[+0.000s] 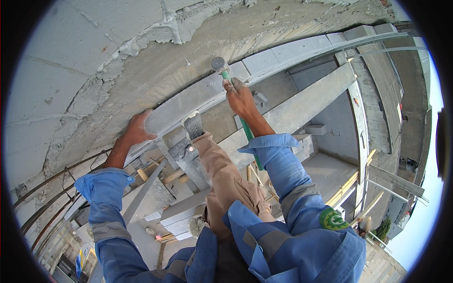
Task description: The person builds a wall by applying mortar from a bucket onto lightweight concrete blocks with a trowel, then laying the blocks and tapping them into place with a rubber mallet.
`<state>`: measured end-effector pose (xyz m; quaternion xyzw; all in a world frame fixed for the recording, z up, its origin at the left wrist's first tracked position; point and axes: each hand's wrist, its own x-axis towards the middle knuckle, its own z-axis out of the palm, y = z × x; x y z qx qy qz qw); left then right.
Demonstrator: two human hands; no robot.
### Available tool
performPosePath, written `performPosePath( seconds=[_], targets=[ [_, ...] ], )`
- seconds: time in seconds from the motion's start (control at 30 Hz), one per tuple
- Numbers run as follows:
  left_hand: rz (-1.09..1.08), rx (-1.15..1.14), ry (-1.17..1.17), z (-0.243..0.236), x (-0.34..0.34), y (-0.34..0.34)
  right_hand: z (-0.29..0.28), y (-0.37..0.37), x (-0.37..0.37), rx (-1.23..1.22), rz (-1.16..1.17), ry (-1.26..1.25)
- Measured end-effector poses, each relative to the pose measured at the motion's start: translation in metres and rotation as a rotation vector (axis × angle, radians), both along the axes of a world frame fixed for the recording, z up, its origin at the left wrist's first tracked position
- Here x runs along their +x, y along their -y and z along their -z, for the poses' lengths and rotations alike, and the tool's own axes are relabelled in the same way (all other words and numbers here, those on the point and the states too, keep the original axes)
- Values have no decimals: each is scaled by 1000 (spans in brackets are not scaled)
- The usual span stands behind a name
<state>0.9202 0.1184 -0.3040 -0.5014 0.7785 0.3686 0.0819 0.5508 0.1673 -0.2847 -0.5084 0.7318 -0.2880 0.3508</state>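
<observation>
A long pale grey building block point(188, 103) lies along the foot of the rough wall. My left hand point(137, 128) grips its left end, fingers on the wall side and thumb on the near side. My right hand point(241, 98) is wrapped round the green handle of a hammer point(219, 64), close below its grey head. That head is raised near the block's right end, and the handle's lower part passes behind my right forearm. More pale blocks point(283, 54) continue the row to the right. My dusty shoe point(193, 126) rests just below the block.
The wall point(94, 61) carries rough mortar ridges. Dark bent rebar point(52, 191) runs at the left. A concrete beam point(306, 96) crosses at right, above a lower level with wooden poles point(344, 188) and stacked blocks point(304, 146). Another person point(364, 225) is at the lower right.
</observation>
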Motion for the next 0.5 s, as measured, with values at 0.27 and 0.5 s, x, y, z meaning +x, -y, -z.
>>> performPosePath(
  seconds=[0.27, 0.5],
  targets=[
    [6, 1, -12, 5, 2, 1, -15, -20, 38, 22, -16, 116],
    [-3, -28, -85, 20, 17, -4, 13, -30, 108, 93, -292, 253]
  ],
)
